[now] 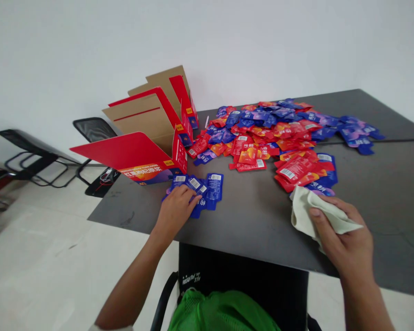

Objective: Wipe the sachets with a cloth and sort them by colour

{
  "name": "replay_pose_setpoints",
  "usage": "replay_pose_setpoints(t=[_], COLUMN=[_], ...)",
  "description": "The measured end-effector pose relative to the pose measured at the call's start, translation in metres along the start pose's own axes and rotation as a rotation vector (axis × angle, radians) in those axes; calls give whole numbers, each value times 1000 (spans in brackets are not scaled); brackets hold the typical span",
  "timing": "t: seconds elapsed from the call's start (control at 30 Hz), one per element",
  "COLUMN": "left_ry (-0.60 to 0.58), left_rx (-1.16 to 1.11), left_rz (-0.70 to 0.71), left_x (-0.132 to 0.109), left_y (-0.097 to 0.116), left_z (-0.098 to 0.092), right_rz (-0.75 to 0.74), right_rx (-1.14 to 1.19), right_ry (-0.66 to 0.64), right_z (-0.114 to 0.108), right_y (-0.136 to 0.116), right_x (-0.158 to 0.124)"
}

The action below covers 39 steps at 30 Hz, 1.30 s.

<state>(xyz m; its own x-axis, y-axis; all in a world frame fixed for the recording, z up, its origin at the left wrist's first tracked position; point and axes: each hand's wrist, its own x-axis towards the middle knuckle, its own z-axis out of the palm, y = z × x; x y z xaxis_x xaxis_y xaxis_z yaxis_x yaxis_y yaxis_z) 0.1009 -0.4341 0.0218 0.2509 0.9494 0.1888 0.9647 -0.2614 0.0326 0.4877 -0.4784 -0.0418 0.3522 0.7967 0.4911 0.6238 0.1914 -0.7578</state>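
Observation:
My left hand [175,210] rests fingers-down on a small stack of blue sachets [207,189] lying on the dark table [255,216], just in front of an open red cardboard box [148,151]. My right hand [345,239] grips a pale cloth [310,211] at the table's near right, right beside the front edge of a big heap of red and blue sachets [283,133].
More open red boxes [179,101] stand behind the first at the table's left end. Black mesh chairs [93,131] stand on the floor to the left. A black chair back with a green mesh bag [221,312] is below the table's near edge.

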Motion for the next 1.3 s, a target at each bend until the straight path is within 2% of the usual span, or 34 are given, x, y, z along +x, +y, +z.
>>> replay_pose_setpoints(t=[0.17,0.27,0.37,0.47,0.57,0.67,0.77,0.87,1.0,1.1,1.3], left_ry=[71,38,-13,-53,-81,-78,-85,-83,-58,-44,-122], left_rx=[-101,-155,-266,-397,-467,-469,-388,-236,-141,-76,45], left_rz=[158,240,306,370,422,518,589,585,523,477,429], left_x=[34,66,98,122,131,127,121,118,112,106,91], left_y=[58,95,125,155,192,228,256,272,277,274,271], left_z=[-15,-17,-8,9,26,37,46,53,58,53,36], right_rz=[66,98,105,92,70,58,56,51,62,90,132], right_rx=[42,64,109,182,287,403,492,525,512,501,452], right_ry=[40,62,89,180,361,554,686,761,817,847,866], right_z=[-1,-2,-3,-3,-2,-3,-4,-6,-9,-10,-11], right_y=[-2,-3,-1,2,6,9,10,9,6,3,0], right_x=[-2,-2,-3,-5,-9,-10,-10,-10,-8,-6,-4])
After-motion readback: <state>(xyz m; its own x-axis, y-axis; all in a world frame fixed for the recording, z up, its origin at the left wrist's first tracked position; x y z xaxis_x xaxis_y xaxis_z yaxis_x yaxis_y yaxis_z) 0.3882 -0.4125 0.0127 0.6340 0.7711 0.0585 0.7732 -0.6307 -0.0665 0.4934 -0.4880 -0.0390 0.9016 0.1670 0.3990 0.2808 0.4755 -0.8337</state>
